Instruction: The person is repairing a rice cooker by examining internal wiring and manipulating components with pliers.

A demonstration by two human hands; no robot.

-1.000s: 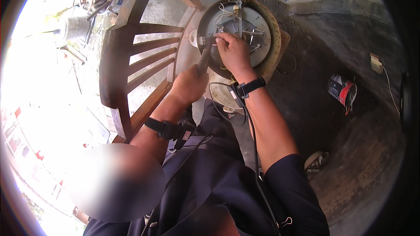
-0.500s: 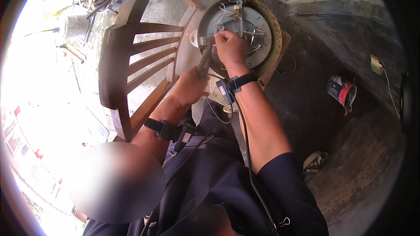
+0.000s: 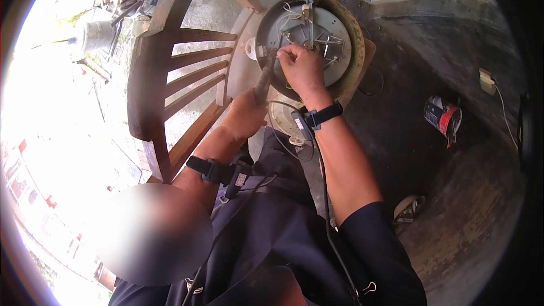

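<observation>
In front of me lies a round metal appliance [image 3: 340, 22], its underside open, with wires, a bracket and thin metal arms showing inside. My left hand [image 3: 246, 114] is closed around a dark, long-handled tool [image 3: 263, 84] whose tip points at the appliance's left rim. The exact kind of tool does not show. Over the appliance's near left part, my right hand [image 3: 303, 71] has thumb and forefinger pinched together close to the tool's tip; what they hold, if anything, is too small to make out. A white rounded fitting [image 3: 251, 49] sticks out at the left rim.
A slatted wooden chair [image 3: 148, 85] stands at the left, beside the appliance. Black cables [image 3: 324, 187] run from straps on both my wrists. On the floor at the right lie a red and dark container [image 3: 443, 120] and a pale object [image 3: 408, 208]. A socket [image 3: 487, 81] hangs by the wall.
My right hand has shifted slightly right and toward me, its fingers still pinched. My left hand and the tool are almost where they were.
</observation>
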